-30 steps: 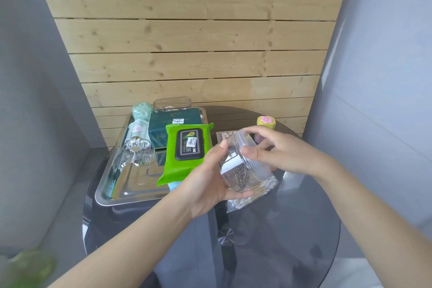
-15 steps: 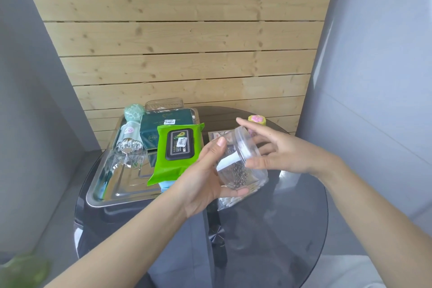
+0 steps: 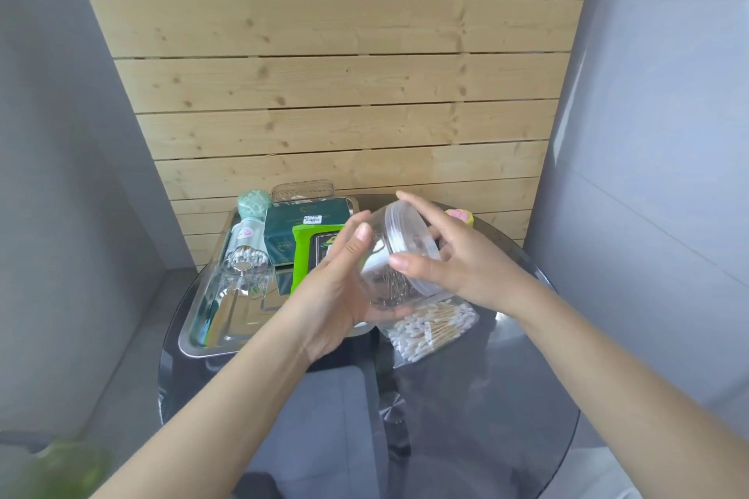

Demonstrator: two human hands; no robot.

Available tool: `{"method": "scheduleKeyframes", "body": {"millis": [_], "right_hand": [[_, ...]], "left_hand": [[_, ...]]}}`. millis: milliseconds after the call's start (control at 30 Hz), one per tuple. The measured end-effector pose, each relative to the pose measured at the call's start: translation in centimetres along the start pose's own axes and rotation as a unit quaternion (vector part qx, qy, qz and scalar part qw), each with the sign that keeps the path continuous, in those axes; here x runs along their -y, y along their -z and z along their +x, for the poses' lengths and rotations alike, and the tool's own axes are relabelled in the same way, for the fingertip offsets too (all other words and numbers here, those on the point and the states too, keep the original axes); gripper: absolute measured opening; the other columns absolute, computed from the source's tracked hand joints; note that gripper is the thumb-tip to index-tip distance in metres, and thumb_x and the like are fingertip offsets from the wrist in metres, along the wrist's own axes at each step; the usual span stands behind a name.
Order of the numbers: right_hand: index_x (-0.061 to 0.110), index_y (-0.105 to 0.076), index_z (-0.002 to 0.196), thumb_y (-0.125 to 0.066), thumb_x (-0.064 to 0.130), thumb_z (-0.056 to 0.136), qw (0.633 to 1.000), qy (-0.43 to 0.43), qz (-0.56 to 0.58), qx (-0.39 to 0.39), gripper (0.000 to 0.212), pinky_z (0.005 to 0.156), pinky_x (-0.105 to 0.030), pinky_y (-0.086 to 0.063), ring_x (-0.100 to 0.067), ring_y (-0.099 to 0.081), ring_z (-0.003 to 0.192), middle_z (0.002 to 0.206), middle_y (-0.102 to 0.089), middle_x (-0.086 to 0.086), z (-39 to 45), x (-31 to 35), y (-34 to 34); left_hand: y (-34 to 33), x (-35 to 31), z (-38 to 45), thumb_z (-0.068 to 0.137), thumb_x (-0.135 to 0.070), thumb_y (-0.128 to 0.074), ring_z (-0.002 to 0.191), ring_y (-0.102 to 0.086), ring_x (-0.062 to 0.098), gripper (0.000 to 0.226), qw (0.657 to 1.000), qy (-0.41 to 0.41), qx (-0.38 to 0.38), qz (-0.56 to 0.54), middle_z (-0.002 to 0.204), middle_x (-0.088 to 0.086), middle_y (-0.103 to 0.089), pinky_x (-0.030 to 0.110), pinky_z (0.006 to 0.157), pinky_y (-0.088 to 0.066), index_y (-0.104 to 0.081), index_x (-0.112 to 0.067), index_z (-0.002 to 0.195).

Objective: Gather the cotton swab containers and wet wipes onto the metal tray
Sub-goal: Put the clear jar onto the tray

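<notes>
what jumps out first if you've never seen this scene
Both hands, left and right, hold a clear plastic jar tilted above the glass table. Just below it lies a clear bag of cotton swabs. To the left, a bright green wipes pack sits on the metal tray.

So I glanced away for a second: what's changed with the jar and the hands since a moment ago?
The clear jar has come up a little and toward the metal tray, uncovering more of the bag of cotton swabs on the table. Both grips are unchanged: left hand under and beside the jar, right hand at its lid end. Green wipes pack and the other tray items haven't moved.
</notes>
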State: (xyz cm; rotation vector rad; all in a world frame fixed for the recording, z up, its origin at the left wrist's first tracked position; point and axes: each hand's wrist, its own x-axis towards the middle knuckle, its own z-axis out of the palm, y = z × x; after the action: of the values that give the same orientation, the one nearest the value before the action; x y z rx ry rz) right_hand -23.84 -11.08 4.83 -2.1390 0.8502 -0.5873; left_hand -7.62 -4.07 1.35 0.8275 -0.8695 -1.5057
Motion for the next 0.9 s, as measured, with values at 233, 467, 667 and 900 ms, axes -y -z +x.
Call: {"method": "scheduleKeyframes", "body": {"millis": [233, 467, 667, 900], "right_hand": [[0.057, -0.014, 0.141, -0.06, 0.071, 0.063, 0.998, 0.02, 0.037, 0.039, 0.092, 0.11, -0.028, -0.026, 0.003, -0.025, 0.134, 0.151, -0.025, 0.013, 2.6, 3.8, -3.2], [0.045, -0.022, 0.145, -0.068, 0.071, 0.06, 0.997, 0.037, -0.021, 0.065, 0.1, 0.113, -0.032, -0.027, -0.009, -0.027, 0.141, 0.155, -0.026, 0.009, 8.8, 6.5, -9.6], [0.036, -0.023, 0.146, -0.072, 0.068, 0.059, 0.98, 0.004, -0.139, 0.145, 0.105, 0.108, -0.036, -0.035, -0.021, -0.037, 0.136, 0.15, -0.033, -0.001, 12.1, 6.8, -13.9], [0.031, -0.032, 0.142, -0.06, 0.076, 0.062, 0.923, -0.007, -0.344, 0.172, 0.097, 0.101, -0.039, -0.033, -0.03, -0.047, 0.123, 0.132, -0.053, -0.006, 12.4, 5.5, -17.1]], "left_hand": [[3.4, -3.9, -3.1, 0.084, -0.066, -0.043, 0.116, -0.061, 0.033, 0.059, 0.99, 0.017, -0.088, 0.105, 0.127, 0.009, -0.065, 0.053, 0.094, -0.052, -0.039, -0.044, 0.139], [10.8, -7.0, -6.0, 0.09, -0.058, -0.046, 0.081, -0.066, 0.023, 0.053, 0.934, -0.004, -0.314, 0.169, 0.093, 0.006, -0.066, 0.033, 0.07, -0.052, -0.062, -0.017, 0.12], [14.4, -6.5, -7.2, 0.091, -0.06, -0.04, 0.074, -0.06, 0.022, 0.057, 0.887, 0.071, -0.39, 0.235, 0.087, 0.006, -0.06, 0.03, 0.067, -0.053, -0.065, -0.009, 0.1], [16.8, -4.3, -6.3, 0.088, -0.067, -0.034, 0.087, -0.066, 0.022, 0.072, 0.864, 0.176, -0.353, 0.313, 0.112, 0.009, -0.06, 0.035, 0.075, -0.059, -0.058, -0.008, 0.121]]}}
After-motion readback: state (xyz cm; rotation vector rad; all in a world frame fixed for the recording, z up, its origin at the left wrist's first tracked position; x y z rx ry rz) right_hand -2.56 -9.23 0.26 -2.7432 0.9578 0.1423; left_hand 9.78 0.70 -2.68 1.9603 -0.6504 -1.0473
